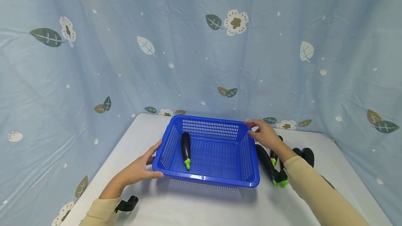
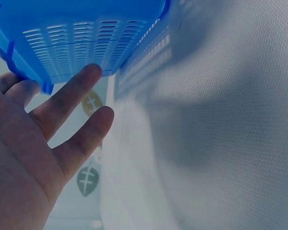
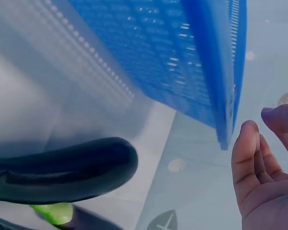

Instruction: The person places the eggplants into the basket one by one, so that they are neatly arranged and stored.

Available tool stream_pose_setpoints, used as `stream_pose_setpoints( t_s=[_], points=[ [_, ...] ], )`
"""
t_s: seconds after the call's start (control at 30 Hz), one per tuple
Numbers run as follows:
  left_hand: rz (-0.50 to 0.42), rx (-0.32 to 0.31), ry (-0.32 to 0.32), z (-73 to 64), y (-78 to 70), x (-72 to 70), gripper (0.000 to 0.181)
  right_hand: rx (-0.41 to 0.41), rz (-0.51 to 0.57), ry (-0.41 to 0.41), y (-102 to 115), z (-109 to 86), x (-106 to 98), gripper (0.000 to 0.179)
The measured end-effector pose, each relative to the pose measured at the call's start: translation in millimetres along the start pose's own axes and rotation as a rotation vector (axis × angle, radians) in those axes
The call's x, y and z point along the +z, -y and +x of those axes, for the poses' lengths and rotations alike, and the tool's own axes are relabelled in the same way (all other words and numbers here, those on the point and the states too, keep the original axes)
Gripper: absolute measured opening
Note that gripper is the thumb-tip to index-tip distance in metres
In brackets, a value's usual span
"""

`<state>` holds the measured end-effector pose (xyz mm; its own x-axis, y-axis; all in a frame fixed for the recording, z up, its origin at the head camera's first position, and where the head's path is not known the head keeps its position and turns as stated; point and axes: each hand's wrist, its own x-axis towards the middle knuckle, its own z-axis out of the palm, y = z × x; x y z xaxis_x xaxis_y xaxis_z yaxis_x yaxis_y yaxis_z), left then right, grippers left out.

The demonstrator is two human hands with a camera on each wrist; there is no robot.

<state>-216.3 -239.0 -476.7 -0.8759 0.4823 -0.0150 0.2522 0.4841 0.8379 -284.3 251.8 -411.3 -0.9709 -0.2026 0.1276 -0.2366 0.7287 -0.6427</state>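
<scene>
A blue plastic basket (image 1: 216,152) with slotted walls is tilted, its front rim raised over its shadow on the white tabletop. One dark eggplant (image 1: 186,145) with a green cap lies inside, on the left. My left hand (image 1: 138,170) grips the basket's front left corner, thumb along the front rim; in the left wrist view two fingers (image 2: 81,136) stretch beside the slotted wall. At the back right corner is my right hand (image 1: 265,135), fingers loosely bent. The right wrist view shows its fingertips (image 3: 248,132) close to the rim, a gap between them.
Right of the basket, partly behind my right forearm, lie several eggplants (image 1: 265,159), some with green caps. A small black object (image 1: 127,204) shows beside my left wrist. A blue patterned curtain (image 1: 201,62) hangs behind and along the table's sides.
</scene>
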Motion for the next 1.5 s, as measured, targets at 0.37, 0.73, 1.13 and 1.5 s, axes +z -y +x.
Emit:
stream_pose_setpoints(
  t_s=[0.37,0.73,1.13,1.5],
  points=[
    [0.004,0.001,-0.004,0.8,0.3,0.1,0.113,0.028,-0.008,-0.036,-15.7,-8.9,-2.8,0.04],
    [0.011,0.011,0.001,2.0,1.0,0.6,0.112,0.065,-0.028,-0.039,-31.2,-21.0,-0.3,0.039],
    [-0.011,0.01,-0.002,5.0,3.6,1.4,0.112,0.111,-0.037,-0.059,-52.8,-32.4,-8.0,0.04],
    [-0.013,0.011,-0.003,6.8,3.4,2.9,0.112,0.139,-0.05,-0.065,-65.3,-44.5,-12.2,0.04]
  ],
)
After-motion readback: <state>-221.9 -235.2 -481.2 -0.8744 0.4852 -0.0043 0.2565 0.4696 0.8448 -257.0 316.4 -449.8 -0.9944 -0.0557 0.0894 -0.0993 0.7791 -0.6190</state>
